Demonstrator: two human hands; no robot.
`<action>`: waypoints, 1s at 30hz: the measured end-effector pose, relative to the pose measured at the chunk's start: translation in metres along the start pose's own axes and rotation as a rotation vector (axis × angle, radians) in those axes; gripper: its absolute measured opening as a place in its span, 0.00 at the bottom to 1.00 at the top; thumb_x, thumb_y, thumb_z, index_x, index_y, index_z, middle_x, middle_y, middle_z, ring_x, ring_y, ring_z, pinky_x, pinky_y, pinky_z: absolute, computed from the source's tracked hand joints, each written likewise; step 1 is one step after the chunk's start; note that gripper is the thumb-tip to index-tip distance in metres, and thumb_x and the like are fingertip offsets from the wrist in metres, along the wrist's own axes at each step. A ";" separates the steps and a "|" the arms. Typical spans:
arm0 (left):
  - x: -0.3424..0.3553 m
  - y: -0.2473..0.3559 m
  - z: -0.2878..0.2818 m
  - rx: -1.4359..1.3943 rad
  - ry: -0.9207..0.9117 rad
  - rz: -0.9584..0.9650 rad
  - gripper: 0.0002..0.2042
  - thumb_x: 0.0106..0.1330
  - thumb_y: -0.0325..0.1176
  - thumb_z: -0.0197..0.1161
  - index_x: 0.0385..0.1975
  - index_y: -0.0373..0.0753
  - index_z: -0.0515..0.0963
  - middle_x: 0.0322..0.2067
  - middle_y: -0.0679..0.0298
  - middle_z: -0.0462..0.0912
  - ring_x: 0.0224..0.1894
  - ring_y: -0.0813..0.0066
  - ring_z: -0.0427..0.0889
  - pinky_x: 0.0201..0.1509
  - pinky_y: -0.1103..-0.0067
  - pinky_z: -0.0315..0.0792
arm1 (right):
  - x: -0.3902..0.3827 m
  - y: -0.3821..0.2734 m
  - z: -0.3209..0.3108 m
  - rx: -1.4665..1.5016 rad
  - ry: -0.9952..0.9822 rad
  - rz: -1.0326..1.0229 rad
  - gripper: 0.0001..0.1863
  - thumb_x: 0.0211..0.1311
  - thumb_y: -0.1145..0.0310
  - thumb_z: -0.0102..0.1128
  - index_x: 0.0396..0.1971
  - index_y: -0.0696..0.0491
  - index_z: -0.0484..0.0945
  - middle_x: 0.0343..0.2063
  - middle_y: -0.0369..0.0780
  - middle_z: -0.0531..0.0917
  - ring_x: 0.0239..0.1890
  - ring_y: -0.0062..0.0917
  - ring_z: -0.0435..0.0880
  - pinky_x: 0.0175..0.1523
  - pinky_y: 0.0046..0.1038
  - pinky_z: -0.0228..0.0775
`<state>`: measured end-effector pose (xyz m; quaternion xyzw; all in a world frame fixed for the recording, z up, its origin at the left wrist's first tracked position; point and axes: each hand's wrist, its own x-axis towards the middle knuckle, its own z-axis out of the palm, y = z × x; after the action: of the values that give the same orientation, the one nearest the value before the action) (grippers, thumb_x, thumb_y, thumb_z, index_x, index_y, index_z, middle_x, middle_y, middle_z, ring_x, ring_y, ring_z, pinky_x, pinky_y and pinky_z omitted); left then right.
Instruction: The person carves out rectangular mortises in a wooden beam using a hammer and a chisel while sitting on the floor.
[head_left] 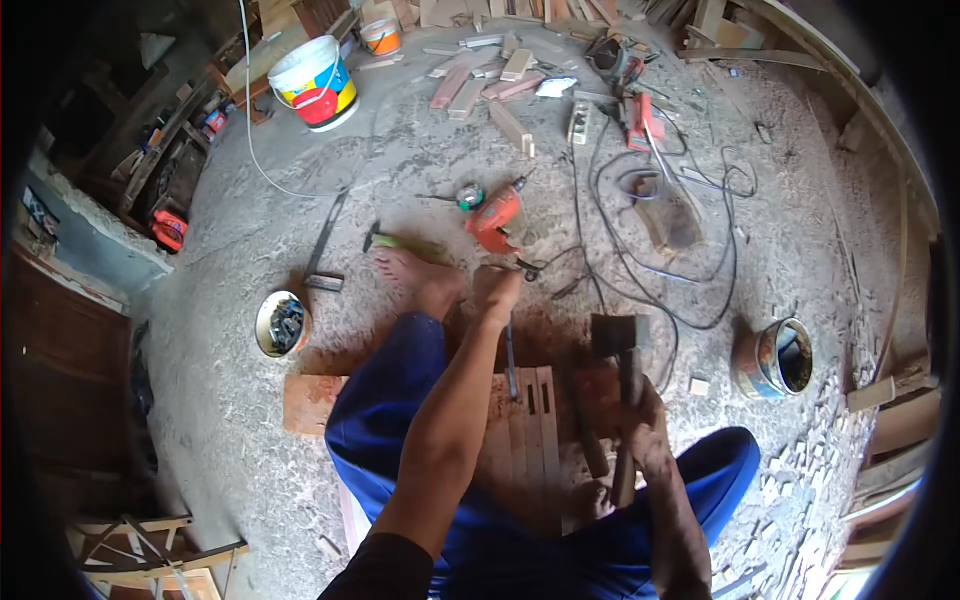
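Observation:
My left hand [496, 292] grips the top of a narrow chisel [511, 365], held upright with its lower end on pale wooden pieces [532, 430], one marked with dark slots. My right hand [650, 430] is wrapped round the handle of a mallet [620, 334], its dark head raised beside the chisel. The pieces lie on a reddish board [310, 402] between my blue-trousered legs. Just beyond my left hand are a red power drill [493, 222] and a small green-rimmed round item [470, 197]. A hammer with a green handle [408, 242] lies by my bare left foot [420, 280].
A tin of hardware [283, 325] stands left, a metal square [325, 280] near it, a paint-stained tin [775, 360] right. Cables [700, 325] loop toward a power strip [579, 123] and red tool [637, 123]. Buckets [312, 85] and scattered wood offcuts [460, 95] lie at the back.

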<state>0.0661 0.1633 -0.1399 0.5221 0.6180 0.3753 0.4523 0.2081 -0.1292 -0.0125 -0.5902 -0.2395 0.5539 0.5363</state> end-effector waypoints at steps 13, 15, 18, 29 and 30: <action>0.003 0.039 -0.018 -0.448 -0.317 -0.237 0.06 0.58 0.30 0.69 0.25 0.41 0.78 0.15 0.68 0.74 0.12 0.79 0.70 0.13 0.78 0.60 | -0.007 0.007 -0.014 -0.811 0.055 -0.232 0.28 0.64 0.66 0.62 0.62 0.55 0.66 0.25 0.46 0.84 0.26 0.29 0.84 0.30 0.32 0.75; -0.010 0.093 -0.052 -0.600 -0.312 -0.275 0.08 0.58 0.29 0.70 0.23 0.40 0.77 0.14 0.67 0.74 0.11 0.78 0.71 0.14 0.78 0.62 | -0.005 0.016 -0.023 -0.899 -0.003 -0.336 0.25 0.63 0.63 0.65 0.57 0.54 0.69 0.28 0.45 0.86 0.27 0.35 0.87 0.31 0.35 0.78; -0.052 0.173 -0.120 -0.840 -0.116 0.321 0.08 0.61 0.29 0.71 0.38 0.36 0.80 0.22 0.66 0.78 0.20 0.79 0.75 0.21 0.81 0.69 | -0.001 0.044 -0.060 -1.304 -0.404 -0.541 0.28 0.58 0.65 0.67 0.58 0.50 0.69 0.29 0.42 0.85 0.24 0.34 0.85 0.29 0.35 0.78; -0.161 0.163 -0.205 -0.604 0.063 0.648 0.10 0.65 0.25 0.64 0.39 0.33 0.69 0.21 0.60 0.74 0.20 0.73 0.73 0.23 0.75 0.69 | 0.059 0.063 -0.037 -1.493 -0.791 -1.123 0.11 0.64 0.67 0.55 0.46 0.42 0.74 0.37 0.41 0.81 0.32 0.28 0.85 0.28 0.35 0.80; -0.168 0.152 -0.208 -0.627 0.078 0.603 0.10 0.63 0.24 0.66 0.37 0.33 0.70 0.22 0.62 0.75 0.19 0.75 0.74 0.23 0.77 0.70 | 0.073 0.025 -0.011 -1.294 -0.717 -1.238 0.09 0.64 0.68 0.55 0.43 0.45 0.73 0.32 0.43 0.80 0.30 0.28 0.84 0.26 0.34 0.80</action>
<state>-0.0773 0.0257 0.0951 0.5019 0.3108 0.6796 0.4355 0.2297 -0.0768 -0.0659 -0.3366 -0.9167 0.0813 0.1994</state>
